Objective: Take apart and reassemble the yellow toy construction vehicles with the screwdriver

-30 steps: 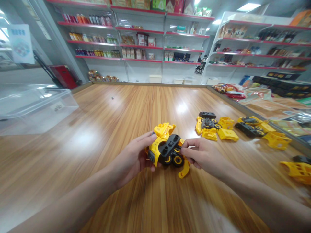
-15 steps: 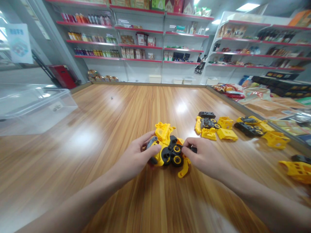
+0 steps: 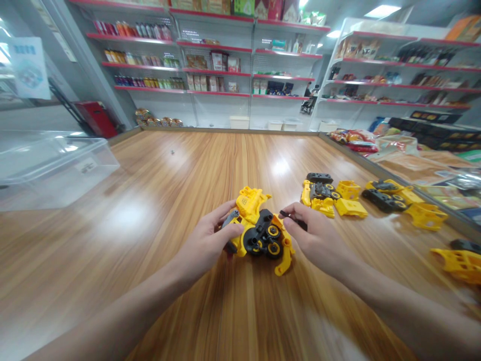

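A yellow and black toy construction vehicle (image 3: 259, 233) with small black wheels lies tilted above the wooden table, its wheeled side toward me. My left hand (image 3: 218, 228) is closed around its left end, thumb on the near face and fingers behind. My right hand (image 3: 306, 225) is closed in a pinch on a small black part (image 3: 295, 219), just right of the toy; the part's exact kind is mostly hidden by the fingers. A curved yellow arm piece (image 3: 284, 260) hangs at the toy's lower right, close to the right hand.
More yellow and black toy parts lie on the table (image 3: 225, 165) at right: a wheeled chassis (image 3: 321, 190), a track-like piece (image 3: 383, 200) and a yellow body (image 3: 458, 263). A clear plastic bin (image 3: 56, 173) stands at left. Packaged goods (image 3: 398, 145) lie beyond the right edge.
My right hand has drawn back slightly from the wheels, and the black part in it shows more. The toy has turned a little in my left hand.
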### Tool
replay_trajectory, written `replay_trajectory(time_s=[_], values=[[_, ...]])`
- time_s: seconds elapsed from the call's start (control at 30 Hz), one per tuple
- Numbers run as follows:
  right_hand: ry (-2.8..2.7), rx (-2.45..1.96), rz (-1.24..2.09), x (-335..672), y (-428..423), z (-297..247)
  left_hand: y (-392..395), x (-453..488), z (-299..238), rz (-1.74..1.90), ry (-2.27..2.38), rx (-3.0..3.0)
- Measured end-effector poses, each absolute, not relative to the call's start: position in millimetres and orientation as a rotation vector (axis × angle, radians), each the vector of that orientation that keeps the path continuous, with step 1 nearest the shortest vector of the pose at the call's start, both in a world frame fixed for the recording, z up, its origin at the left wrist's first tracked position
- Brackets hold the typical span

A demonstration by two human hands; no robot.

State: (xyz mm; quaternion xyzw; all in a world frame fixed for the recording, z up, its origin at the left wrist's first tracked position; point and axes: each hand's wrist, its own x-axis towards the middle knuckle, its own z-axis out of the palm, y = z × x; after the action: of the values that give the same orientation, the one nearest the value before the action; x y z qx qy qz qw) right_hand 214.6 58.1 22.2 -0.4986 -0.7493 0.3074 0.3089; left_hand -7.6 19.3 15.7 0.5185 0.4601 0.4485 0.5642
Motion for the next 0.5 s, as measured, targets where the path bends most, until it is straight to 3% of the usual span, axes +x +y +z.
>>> replay_trajectory(time_s=[0.3, 0.4, 0.5], values=[[-1.483, -0.95, 1.669, 210.5, 56.6, 28.7, 14.6, -9.6, 26.4, 0.969, 0.692, 0.832], [-1.55, -0.867, 1.609, 210.7, 55.5, 28.9, 16.5, -10.2, 27.1, 0.926, 0.622, 0.823], [-1.714, -0.936, 1.317, 210.6, 54.0, 30.7, 17.6, -11.5, 26.4, 0.901, 0.585, 0.82]])
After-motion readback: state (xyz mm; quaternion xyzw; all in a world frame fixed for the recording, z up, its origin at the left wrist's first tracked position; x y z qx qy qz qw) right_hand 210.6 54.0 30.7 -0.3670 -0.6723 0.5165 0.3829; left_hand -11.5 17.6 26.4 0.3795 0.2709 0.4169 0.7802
